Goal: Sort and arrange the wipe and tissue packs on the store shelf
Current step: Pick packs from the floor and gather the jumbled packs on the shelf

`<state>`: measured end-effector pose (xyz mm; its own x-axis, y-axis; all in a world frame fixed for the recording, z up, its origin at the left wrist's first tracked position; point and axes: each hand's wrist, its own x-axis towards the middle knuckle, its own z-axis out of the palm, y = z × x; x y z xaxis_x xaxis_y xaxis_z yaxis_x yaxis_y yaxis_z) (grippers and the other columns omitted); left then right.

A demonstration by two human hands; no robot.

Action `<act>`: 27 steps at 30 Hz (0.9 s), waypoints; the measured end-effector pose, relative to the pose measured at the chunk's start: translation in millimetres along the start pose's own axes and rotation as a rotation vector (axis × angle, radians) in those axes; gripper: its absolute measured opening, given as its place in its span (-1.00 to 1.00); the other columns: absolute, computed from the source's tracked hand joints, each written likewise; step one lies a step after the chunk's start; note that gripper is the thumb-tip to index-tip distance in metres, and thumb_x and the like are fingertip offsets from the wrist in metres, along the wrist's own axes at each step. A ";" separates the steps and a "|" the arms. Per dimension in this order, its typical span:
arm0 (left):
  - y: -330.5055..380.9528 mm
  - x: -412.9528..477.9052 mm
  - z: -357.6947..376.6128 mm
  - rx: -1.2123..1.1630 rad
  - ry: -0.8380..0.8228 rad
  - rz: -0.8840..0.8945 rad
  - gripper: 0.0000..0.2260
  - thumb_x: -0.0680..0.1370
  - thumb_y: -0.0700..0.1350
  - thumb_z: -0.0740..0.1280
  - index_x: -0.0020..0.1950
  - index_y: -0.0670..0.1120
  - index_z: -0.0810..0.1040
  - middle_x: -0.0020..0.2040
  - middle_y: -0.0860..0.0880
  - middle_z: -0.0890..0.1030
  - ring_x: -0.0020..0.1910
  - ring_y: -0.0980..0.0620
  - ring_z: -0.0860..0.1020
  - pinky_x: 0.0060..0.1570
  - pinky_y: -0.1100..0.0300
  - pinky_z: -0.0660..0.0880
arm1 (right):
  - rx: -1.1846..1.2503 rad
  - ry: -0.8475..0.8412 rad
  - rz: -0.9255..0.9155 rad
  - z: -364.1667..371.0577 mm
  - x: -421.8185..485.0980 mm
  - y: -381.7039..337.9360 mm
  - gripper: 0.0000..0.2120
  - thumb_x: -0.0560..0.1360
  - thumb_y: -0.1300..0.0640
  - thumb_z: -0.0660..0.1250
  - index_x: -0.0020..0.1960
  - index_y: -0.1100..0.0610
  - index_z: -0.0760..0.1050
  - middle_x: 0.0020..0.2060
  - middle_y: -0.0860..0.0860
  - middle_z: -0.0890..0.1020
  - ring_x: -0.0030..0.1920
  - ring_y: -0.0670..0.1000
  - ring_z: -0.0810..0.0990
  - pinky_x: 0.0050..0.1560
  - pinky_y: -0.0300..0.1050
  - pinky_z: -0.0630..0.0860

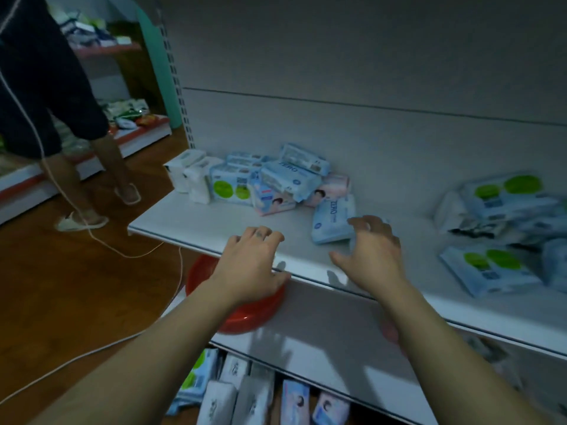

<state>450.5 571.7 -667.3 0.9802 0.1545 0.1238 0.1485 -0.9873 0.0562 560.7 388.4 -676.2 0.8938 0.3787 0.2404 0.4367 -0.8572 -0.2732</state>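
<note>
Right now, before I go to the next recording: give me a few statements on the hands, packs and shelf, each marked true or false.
1. The left hand and the right hand hold nothing. True.
2. A ZERO pack lies flat on the shelf just ahead of the right hand's fingers. True.
3. The red bowl stands on that shelf among the packs. False: it sits on the ledge below, under the left hand.
4. The green-label packs at the right stand upright in a neat row. False: they lie flat in a loose pile.
5. Another person stands on the wooden floor to the left. True.
</note>
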 end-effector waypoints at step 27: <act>8.2 39.1 36.9 -0.277 -0.140 -0.173 -0.30 0.32 0.09 0.50 0.35 0.00 0.27 0.25 -0.17 0.28 0.08 -0.27 0.51 0.18 -0.04 0.47 | 0.000 -0.384 0.120 -2.1 -3.7 23.9 -0.31 0.30 -0.13 0.46 0.32 0.05 0.28 0.19 0.16 0.36 0.19 0.26 0.45 0.06 0.00 0.39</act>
<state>494.9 568.3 -698.6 0.9549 0.2931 -0.0468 0.2916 -0.8965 0.3335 567.6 365.8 -681.6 0.9118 0.3788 -0.1588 0.3267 -0.9032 -0.2783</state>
